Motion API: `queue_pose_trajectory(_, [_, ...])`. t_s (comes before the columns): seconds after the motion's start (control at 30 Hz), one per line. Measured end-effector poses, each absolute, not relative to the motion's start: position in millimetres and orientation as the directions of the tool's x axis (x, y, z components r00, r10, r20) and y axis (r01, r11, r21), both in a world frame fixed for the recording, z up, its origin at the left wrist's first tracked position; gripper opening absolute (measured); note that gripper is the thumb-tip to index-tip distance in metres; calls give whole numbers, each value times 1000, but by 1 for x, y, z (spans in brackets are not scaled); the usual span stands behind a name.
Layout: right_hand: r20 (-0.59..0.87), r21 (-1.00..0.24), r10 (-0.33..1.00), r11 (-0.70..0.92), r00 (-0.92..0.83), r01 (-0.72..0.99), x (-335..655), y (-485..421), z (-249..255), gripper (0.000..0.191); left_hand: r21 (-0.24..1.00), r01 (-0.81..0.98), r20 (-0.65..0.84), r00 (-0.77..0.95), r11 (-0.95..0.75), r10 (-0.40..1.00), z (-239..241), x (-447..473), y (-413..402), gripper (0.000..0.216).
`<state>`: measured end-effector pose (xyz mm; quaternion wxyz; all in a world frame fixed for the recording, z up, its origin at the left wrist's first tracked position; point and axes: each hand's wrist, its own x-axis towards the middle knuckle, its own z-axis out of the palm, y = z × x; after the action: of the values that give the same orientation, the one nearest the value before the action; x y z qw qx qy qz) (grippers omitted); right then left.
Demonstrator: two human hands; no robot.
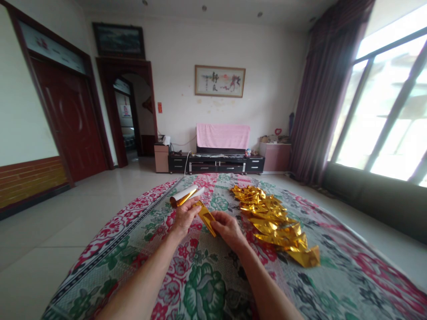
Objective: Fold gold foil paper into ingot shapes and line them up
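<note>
A folded strip of shiny gold foil paper [207, 218] is held slantwise between my two hands above the flowered cloth. My left hand [185, 216] grips its upper end, fingers closed round it. Lower down, my right hand [229, 226] pinches the strip's right edge between thumb and fingers. Just beyond my left hand lie curled sheets of gold foil paper [183, 195] with white backs. To the right of my right hand, folded gold foil pieces [273, 218] lie overlapped in a long heap running away from me.
The flowered cloth [204, 289] covers a broad surface with a rounded far edge. Beyond it stands a low black cabinet [203, 169], with a pink cloth [223, 135] draped over something on top. A purple curtain [323, 89] and windows are on the right, a red door [71, 115] on the left.
</note>
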<state>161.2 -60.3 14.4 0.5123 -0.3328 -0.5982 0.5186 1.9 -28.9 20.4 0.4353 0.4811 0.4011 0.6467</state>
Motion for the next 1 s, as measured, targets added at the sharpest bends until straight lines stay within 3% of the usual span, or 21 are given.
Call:
queue_pose_trajectory(0.4, [263, -965, 942, 262, -206, -33, 161, -57, 11, 21, 942, -155, 273, -157, -297, 949, 18, 2, -28, 47])
queue_pose_trajectory(0.6, [315, -900, 939, 342, -141, 269, 164, -49, 3, 24, 950, -121, 265, -181, -289, 947, 9, 6, -22, 44])
queue_pose_trajectory(0.83, [358, -734, 925, 363, -127, 574, 164, -51, 9, 23, 957, 137, 279, -196, -256, 940, -2, 5, -16, 47])
queue_pose_trajectory(1.0, [378, -640, 918, 352, -118, 683, 165, -53, 11, 23, 864, 446, 353, -201, -236, 914, -2, 5, -19, 36])
